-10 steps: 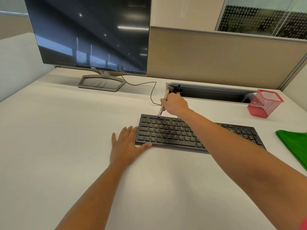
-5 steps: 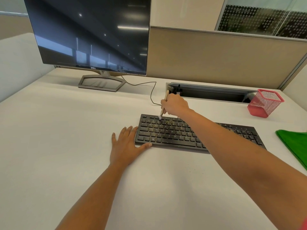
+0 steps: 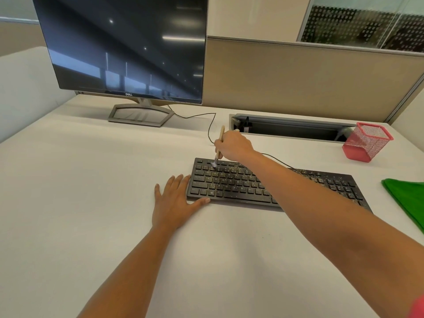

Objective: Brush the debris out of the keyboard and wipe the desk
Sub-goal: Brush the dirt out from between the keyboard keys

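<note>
1. Black keyboard (image 3: pixel 229 184) is lying on the desk (image 3: pixel 91 203), carrying debris (image 3: pixel 231 167)
2. Right hand (image 3: pixel 234 145) is gripping the brush (image 3: pixel 220 138), bristles touching upper-left keys
3. Left hand (image 3: pixel 174 203) is resting flat at the keyboard's left end

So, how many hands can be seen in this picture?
2. The left hand lies flat on the desk at the keyboard's left end. The right hand holds the brush over the keyboard's top rows.

A dark Dell monitor (image 3: pixel 124 47) stands far left on its grey stand (image 3: pixel 141 115), a thin black cable (image 3: pixel 215 114) trailing rightward. Far right, a red mesh pen holder (image 3: pixel 367 142) sits beside an open cable trough (image 3: pixel 291 130), below a beige partition (image 3: pixel 298 76).
</note>
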Motion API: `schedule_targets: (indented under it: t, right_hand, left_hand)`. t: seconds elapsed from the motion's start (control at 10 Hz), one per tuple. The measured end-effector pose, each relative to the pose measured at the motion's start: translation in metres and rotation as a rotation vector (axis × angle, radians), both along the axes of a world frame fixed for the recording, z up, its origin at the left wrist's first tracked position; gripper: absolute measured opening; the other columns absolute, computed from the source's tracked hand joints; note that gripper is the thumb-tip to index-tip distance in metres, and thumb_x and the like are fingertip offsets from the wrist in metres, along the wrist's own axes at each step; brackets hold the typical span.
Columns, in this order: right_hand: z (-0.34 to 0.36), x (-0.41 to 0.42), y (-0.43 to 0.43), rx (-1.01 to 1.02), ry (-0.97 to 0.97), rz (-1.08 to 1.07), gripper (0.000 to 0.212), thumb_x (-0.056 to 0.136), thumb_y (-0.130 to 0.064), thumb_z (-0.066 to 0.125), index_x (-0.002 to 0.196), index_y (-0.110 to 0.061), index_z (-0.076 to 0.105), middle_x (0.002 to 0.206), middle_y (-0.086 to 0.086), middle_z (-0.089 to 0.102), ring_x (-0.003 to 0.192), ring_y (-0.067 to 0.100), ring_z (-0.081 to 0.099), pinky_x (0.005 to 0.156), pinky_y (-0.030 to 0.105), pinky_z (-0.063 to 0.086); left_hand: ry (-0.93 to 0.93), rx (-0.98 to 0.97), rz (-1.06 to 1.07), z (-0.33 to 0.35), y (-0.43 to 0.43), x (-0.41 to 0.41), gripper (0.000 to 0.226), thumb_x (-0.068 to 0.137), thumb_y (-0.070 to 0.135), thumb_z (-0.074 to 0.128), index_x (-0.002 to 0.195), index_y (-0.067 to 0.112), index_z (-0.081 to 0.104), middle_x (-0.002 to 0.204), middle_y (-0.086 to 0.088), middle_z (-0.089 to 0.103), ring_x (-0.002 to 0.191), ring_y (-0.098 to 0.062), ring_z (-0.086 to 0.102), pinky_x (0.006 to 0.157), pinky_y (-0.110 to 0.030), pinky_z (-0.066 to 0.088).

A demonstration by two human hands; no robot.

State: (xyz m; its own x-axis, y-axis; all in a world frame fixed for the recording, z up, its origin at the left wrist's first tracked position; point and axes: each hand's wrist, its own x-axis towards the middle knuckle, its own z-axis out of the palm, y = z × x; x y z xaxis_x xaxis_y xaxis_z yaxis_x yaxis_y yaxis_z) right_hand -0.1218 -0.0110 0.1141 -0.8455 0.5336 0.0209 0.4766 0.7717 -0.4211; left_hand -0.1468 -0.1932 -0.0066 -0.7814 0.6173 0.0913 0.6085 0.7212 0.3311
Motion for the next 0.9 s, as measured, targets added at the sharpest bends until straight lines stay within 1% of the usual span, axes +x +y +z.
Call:
schedule_targets:
  t: [0.1,0.2,0.3,0.4,0.5,0.6,0.7,0.8,0.9]
  right_hand:
    - [0.003,-0.001,0.001,0.016,0.051,-0.043,0.037,0.096,-0.027,0.04,0.093,-0.002,0.067,0.083,0.008,0.062,0.077,0.024,0.055,0.069,0.033,0.043]
    - [-0.001,-0.001,0.002,-0.086,0.106,-0.032,0.043,0.098,-0.035,0.041,0.094,-0.002,0.068,0.087,0.011,0.066,0.08,0.028,0.062,0.072,0.037,0.048]
    - [-0.006,0.002,0.005,-0.189,0.065,0.028,0.041,0.097,-0.038,0.043,0.096,-0.006,0.07,0.095,0.01,0.07,0.086,0.028,0.066,0.081,0.041,0.052]
    - [-0.002,0.011,0.009,0.018,-0.041,0.048,0.04,0.098,-0.036,0.04,0.095,-0.006,0.066,0.085,0.004,0.059,0.079,0.023,0.057,0.073,0.033,0.044]
    - [0.007,0.016,0.012,0.221,-0.097,0.073,0.032,0.097,-0.028,0.039,0.092,-0.005,0.061,0.084,0.006,0.053,0.078,0.026,0.052,0.069,0.032,0.041]
    - [0.014,0.017,0.014,0.325,-0.135,0.051,0.02,0.095,-0.023,0.039,0.088,-0.009,0.052,0.084,0.006,0.048,0.077,0.024,0.046,0.069,0.031,0.035]
    - [0.015,0.018,0.016,0.339,-0.069,0.004,0.023,0.097,-0.025,0.038,0.086,-0.01,0.052,0.083,0.006,0.05,0.075,0.024,0.048,0.068,0.03,0.036]
    - [0.011,0.016,0.02,0.17,0.022,-0.04,0.035,0.099,-0.033,0.037,0.086,-0.008,0.059,0.08,0.006,0.054,0.073,0.023,0.051,0.065,0.031,0.036]
    - [0.005,0.017,0.021,0.069,0.008,-0.053,0.037,0.098,-0.036,0.04,0.083,-0.007,0.058,0.078,0.006,0.054,0.071,0.023,0.052,0.064,0.031,0.037]
  left_hand:
    - [0.0,-0.005,0.0,0.0,0.0,0.0,0.109,0.057,0.09,0.007,0.147,0.031,0.022,0.155,0.008,0.022,0.145,-0.011,0.008,0.116,-0.048,0.002]
    - [0.002,-0.002,0.002,0.001,0.0,0.001,0.108,0.058,0.09,0.008,0.147,0.031,0.022,0.155,0.008,0.022,0.145,-0.011,0.009,0.116,-0.048,0.001]
    - [0.002,-0.007,0.003,0.001,0.0,0.001,0.107,0.058,0.089,0.008,0.147,0.031,0.022,0.155,0.008,0.022,0.145,-0.011,0.008,0.116,-0.048,0.001]
    - [0.005,-0.011,0.003,0.001,0.0,0.0,0.107,0.058,0.09,0.007,0.147,0.031,0.022,0.155,0.008,0.022,0.145,-0.011,0.009,0.116,-0.049,0.002]
    - [-0.003,-0.007,0.004,0.001,0.0,0.001,0.108,0.057,0.09,0.008,0.147,0.031,0.023,0.155,0.008,0.023,0.145,-0.011,0.008,0.116,-0.048,0.002]
    - [-0.005,0.001,0.005,0.002,0.0,0.001,0.108,0.057,0.09,0.008,0.147,0.031,0.023,0.155,0.007,0.023,0.145,-0.011,0.008,0.116,-0.048,0.001]
    - [-0.01,-0.01,0.002,0.002,0.0,0.002,0.109,0.057,0.089,0.008,0.147,0.031,0.022,0.155,0.008,0.021,0.145,-0.011,0.007,0.116,-0.047,0.0]
    - [-0.005,-0.007,0.002,0.002,0.0,0.002,0.109,0.057,0.089,0.008,0.147,0.031,0.022,0.155,0.008,0.021,0.145,-0.011,0.007,0.116,-0.048,0.001]
    - [-0.005,-0.005,0.003,0.002,0.0,0.002,0.108,0.057,0.089,0.008,0.147,0.031,0.022,0.155,0.008,0.021,0.145,-0.011,0.008,0.116,-0.048,0.001]
